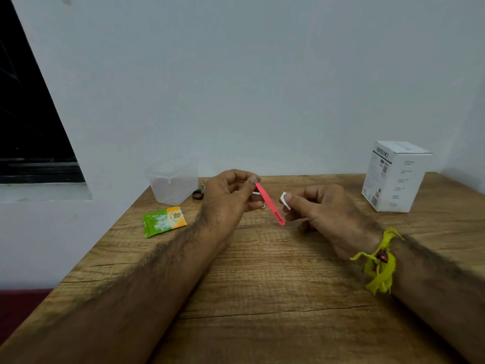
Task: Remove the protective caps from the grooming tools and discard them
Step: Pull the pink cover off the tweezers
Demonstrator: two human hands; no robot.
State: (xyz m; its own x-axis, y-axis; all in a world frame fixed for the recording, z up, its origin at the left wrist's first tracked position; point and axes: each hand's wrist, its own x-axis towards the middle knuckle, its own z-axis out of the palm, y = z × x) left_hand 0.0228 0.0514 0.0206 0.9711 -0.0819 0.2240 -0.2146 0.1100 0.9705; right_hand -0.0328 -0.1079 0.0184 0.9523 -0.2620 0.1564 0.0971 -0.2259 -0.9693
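Head cam: my left grip (231, 195) pinching pink tweezers (270, 203) near tip, right grip (317, 206) pinching small white cap (284, 200), just beside tweezers, above table (262, 285).

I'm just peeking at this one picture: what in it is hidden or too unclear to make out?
- Head view: the upper tip of the pink tweezers is covered by the left hand.
- The small dark tool by the clear container is half hidden behind that hand.
- Print on the white box is too small to read.
- The white cap is partly covered by the right hand's thumb.
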